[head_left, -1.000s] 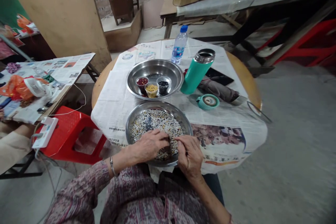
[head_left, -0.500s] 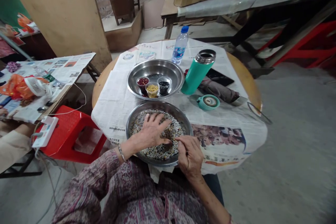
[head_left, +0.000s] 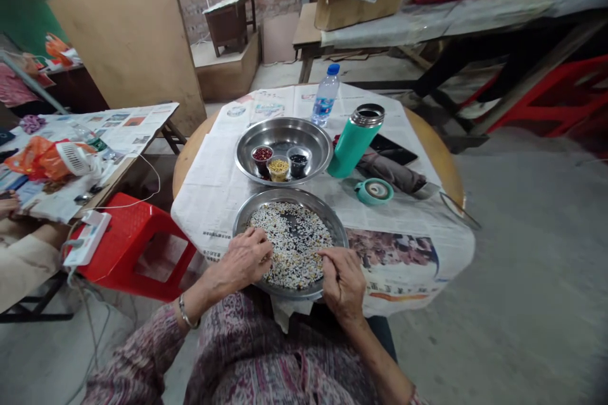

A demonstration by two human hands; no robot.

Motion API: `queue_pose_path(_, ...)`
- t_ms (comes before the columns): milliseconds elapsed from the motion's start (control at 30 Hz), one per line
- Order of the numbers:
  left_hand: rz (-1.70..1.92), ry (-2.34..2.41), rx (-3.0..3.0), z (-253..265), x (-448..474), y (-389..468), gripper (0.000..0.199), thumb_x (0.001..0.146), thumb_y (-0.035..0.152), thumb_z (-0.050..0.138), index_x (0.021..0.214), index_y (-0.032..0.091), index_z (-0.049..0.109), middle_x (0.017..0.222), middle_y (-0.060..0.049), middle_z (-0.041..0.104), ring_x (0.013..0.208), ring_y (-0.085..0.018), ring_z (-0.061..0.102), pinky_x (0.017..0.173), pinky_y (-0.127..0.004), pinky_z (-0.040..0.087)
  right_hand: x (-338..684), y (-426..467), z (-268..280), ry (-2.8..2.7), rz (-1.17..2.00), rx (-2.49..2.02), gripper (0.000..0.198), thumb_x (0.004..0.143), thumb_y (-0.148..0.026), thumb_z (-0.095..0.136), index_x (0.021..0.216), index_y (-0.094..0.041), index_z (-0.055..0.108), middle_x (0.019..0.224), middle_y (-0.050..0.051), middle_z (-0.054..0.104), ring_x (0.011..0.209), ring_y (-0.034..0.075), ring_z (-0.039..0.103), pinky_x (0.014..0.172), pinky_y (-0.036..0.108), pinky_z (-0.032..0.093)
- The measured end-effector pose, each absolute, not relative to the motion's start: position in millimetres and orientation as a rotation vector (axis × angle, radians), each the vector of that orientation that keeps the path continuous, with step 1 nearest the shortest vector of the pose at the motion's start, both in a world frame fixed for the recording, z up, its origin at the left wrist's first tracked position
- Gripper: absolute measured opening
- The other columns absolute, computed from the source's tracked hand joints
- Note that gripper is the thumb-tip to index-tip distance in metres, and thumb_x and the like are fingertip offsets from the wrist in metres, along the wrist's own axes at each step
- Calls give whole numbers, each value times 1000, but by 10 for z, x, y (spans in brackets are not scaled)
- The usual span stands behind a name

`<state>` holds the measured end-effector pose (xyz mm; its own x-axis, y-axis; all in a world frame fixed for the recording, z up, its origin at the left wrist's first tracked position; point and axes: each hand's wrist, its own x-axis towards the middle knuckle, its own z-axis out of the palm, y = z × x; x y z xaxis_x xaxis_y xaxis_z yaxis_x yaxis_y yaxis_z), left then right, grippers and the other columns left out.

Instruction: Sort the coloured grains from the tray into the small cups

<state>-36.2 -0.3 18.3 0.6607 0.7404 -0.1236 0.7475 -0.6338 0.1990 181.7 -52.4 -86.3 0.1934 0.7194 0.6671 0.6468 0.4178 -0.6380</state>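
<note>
Where both hands (head_left: 294,269) curl, held grains (head_left: 294,243) perhaps stay hidden.

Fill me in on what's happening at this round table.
A seated person has both hands at a metal pan of mixed grains. The left hand rests curled on the grains at the near left rim; the right hand pinches at the near right edge. Beyond sits a second pan holding three small cups.

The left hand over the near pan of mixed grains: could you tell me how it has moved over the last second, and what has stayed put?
The left hand spread across the mixed grains, then drew back to the near pan's left rim, fingers curled. The right hand stayed on the near rim. The far pan with its three cups is unchanged.
</note>
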Motion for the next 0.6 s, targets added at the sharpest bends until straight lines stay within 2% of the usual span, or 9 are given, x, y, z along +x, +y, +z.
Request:
queue_pose_path(133,-145,1043,2554,115,-324,-113,13,89,35,66,88,22,68,95,-1,64,96,-19,60,89,-32,47,1816,-523,-882,-1499,66,-1258,19,91,-12,48,92,-23,64,86,3,67,83,20,59,79,36,47)
queue_pose_path(200,-119,948,2572,60,-234,-71,13,89,34,66,98,25,69,102,-1,65,100,-19,60,91,-32,48,1815,-520,-885,-1505,59,-1251,19,91,-12,48,92,-22,64,85,3,67,83,20,59,79,36,47)
queue_pose_path(300,23,904,2651,0,-87,84,24,91,29,63,115,26,66,119,-4,62,113,-22,56,97,-35,49,1812,-514,-884,-1505,61,-1256,20,90,-13,48,91,-23,65,84,2,67,82,20,59,78,36,47)
queue_pose_path(467,374,1203,2683,-40,-20,291,32,94,19,53,126,24,58,142,-8,48,127,-24,45,107,-43,45,1807,-504,-870,-1507,52,-1259,20,90,-13,48,90,-22,65,83,2,67,81,20,60,77,36,48)
queue_pose_path(600,199,1501,2590,-45,-100,249,35,90,26,63,124,21,56,138,-11,49,123,-29,46,97,-45,51,1805,-506,-863,-1521,50,-1255,19,91,-12,47,90,-22,64,84,3,67,82,20,59,77,36,47)
